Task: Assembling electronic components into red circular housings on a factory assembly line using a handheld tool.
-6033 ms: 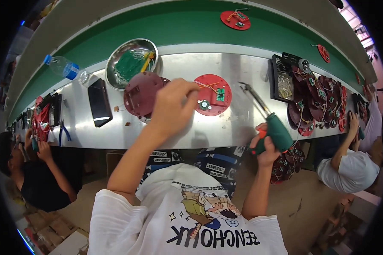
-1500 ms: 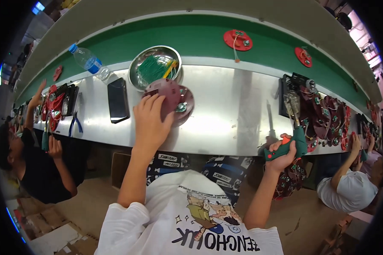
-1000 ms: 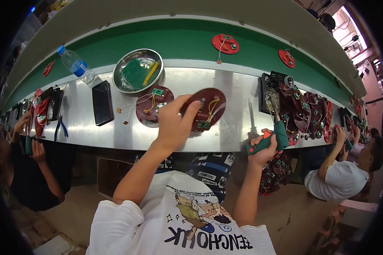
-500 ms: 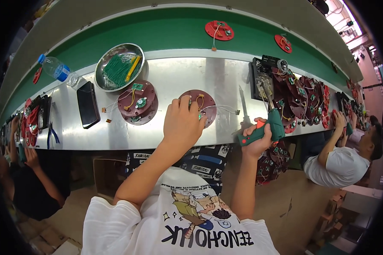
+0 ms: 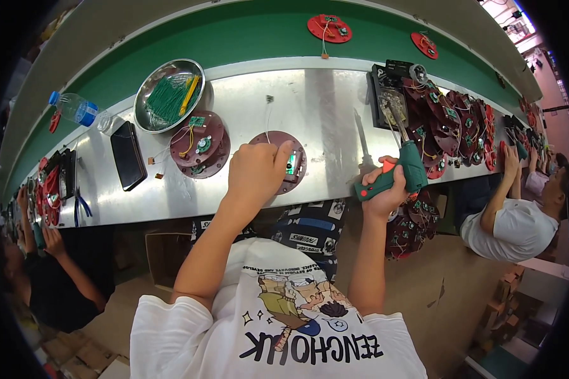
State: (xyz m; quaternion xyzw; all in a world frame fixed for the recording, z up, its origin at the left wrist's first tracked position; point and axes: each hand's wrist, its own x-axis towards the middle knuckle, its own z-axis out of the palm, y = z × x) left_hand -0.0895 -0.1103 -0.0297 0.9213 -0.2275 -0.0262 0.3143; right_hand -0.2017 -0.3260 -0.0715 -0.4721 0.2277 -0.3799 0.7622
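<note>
My left hand (image 5: 256, 169) lies over the left part of a round maroon plate (image 5: 301, 153), fingers curled onto it and partly hidden. A small green circuit board (image 5: 291, 165) shows on the plate beside my thumb, and a thin white wire runs from it toward the far side. In my right hand (image 5: 385, 197) is a green electric screwdriver (image 5: 411, 165) with a red trigger. Its long bit points away from me, over a black tray (image 5: 391, 104) of small metal parts, seemingly screws. Whether the tip touches them I cannot tell.
Left of my left hand are stacked maroon plates (image 5: 200, 144), a steel bowl (image 5: 140, 114) of green and yellow ties, a phone (image 5: 128, 155) and a bottle (image 5: 76, 108). Piled maroon plates (image 5: 449, 126) stand right of the tray. A person (image 5: 512, 221) works at the far right.
The maroon plate under my left hand has turned: its white wire pointed right and now points away from me. My right hand still holds the screwdriver near the tray. The view has shifted slightly.
</note>
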